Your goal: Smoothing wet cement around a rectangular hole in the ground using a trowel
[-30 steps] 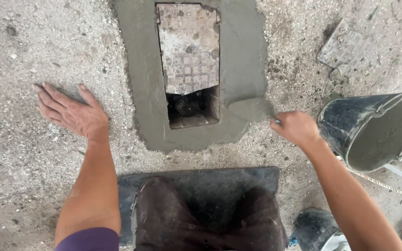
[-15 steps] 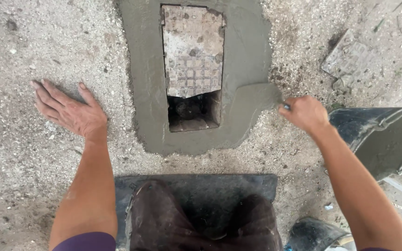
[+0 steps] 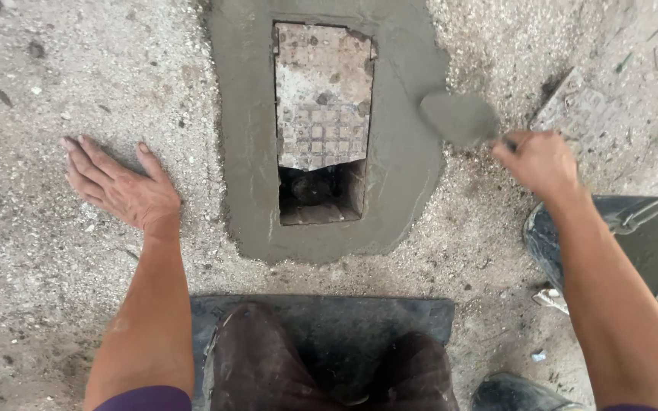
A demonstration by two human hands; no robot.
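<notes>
My right hand (image 3: 538, 161) grips the handle of a trowel (image 3: 460, 119), whose mortar-coated blade rests on the right edge of a wet grey cement surround (image 3: 245, 152). The surround frames a rectangular opening in the ground. A worn patterned metal cover (image 3: 321, 91) fills the upper part of that opening, and a dark hole (image 3: 321, 192) gapes below it. My left hand (image 3: 120, 186) lies flat on the gravelly ground to the left of the cement, fingers spread, holding nothing.
My knees rest on a dark mat (image 3: 321, 327) at the bottom centre. A black bucket (image 3: 633, 236) smeared with mortar lies at the right under my forearm. A second patterned cover (image 3: 584, 110) lies on the ground at upper right. A dark shoe (image 3: 519, 392) shows at the bottom.
My right hand has carried the trowel up along the right side of the cement, from the lower right corner to the upper right edge. My left hand stays put.
</notes>
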